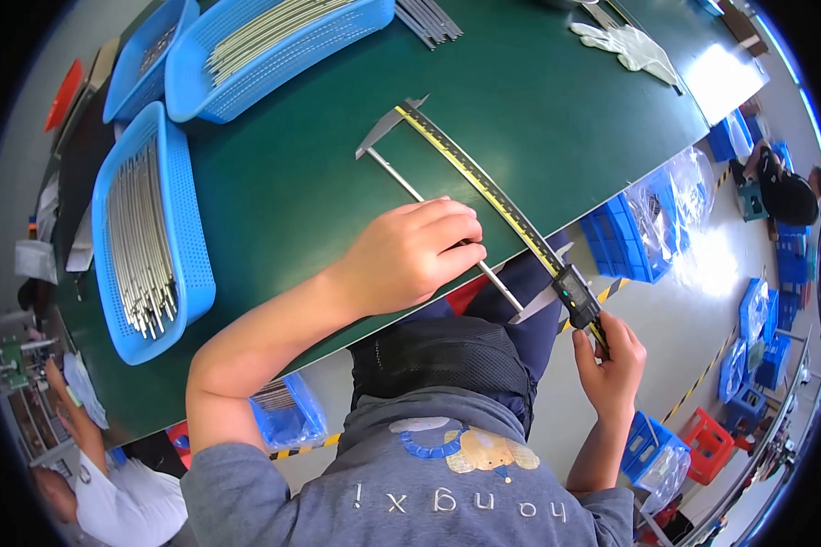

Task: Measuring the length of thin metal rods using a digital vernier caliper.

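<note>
A long digital caliper (483, 182) lies slanted across the green table (292, 191), its fixed jaw far out and its sliding head with the display (575, 294) past the table's near edge. A thin metal rod (409, 187) sits between the two jaws, parallel to the caliper beam. My left hand (415, 251) rests on the middle of the rod, fingers curled over it. My right hand (611, 360) grips the caliper's end just below the display.
A blue basket of metal rods (146, 237) stands at the table's left, two more blue baskets (265, 46) at the far left. A white glove (634, 46) lies far right. Blue and red crates (629, 237) sit on the floor. Another person (109, 483) is at the lower left.
</note>
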`<state>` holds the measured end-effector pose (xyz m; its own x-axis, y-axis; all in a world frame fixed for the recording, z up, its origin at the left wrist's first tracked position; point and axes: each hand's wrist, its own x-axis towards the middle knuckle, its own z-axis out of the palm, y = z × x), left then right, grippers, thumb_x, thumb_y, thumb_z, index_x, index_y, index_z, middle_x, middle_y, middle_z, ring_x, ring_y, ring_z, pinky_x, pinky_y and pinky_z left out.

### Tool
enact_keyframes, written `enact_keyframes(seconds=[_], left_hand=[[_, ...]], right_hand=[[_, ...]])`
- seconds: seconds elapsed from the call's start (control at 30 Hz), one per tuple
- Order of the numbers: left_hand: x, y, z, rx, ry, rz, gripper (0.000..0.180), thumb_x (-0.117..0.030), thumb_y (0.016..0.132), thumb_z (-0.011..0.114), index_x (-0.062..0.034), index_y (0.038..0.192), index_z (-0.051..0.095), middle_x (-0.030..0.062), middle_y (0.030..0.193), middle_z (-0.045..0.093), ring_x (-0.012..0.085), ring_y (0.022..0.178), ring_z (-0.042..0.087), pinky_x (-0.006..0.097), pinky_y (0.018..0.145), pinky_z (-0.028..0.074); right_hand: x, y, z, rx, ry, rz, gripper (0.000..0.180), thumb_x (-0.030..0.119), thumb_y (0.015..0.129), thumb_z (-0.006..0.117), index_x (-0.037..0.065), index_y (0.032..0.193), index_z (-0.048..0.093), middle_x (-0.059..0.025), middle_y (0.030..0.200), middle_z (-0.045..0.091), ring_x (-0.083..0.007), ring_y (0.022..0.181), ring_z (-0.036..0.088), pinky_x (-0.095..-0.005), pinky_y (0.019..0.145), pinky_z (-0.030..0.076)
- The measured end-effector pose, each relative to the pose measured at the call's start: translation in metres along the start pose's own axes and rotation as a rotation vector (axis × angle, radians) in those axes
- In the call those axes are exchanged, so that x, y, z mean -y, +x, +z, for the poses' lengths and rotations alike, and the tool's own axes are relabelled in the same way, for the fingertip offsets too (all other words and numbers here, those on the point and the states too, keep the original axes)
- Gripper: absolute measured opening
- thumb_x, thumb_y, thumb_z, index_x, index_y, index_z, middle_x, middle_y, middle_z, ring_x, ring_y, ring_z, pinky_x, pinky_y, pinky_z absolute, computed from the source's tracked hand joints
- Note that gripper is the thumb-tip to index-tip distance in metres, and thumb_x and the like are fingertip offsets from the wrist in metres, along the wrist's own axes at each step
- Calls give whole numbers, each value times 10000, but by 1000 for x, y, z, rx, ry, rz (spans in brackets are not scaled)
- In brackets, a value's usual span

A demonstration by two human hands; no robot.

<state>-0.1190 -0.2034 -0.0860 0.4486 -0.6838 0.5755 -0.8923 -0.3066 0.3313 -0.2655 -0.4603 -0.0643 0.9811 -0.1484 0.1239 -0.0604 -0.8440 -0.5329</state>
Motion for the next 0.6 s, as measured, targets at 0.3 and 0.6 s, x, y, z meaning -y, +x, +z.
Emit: enact_keyframes(seconds=[0.3, 0.6], left_hand=[[-2, -1, -3, 42, -57, -56, 159, -38, 694, 655, -81, 847, 668, 46, 897, 617, 236, 934, 626, 358, 785, 545], [0, 4, -11, 45, -8, -30, 175, -20, 662, 714, -64, 828, 678, 61, 882, 636, 255, 911, 644, 393, 802, 551]], right_hand=[[0, -2, -2, 6, 28, 27, 288, 103, 712, 734, -14, 943, 608, -75, 664, 557, -134, 498, 495, -258, 474, 400], [2, 0, -3, 21, 43, -20, 306, 88, 705, 732, 6, 973, 610, -77, 683, 580, -158, 514, 534, -267, 488, 430]])
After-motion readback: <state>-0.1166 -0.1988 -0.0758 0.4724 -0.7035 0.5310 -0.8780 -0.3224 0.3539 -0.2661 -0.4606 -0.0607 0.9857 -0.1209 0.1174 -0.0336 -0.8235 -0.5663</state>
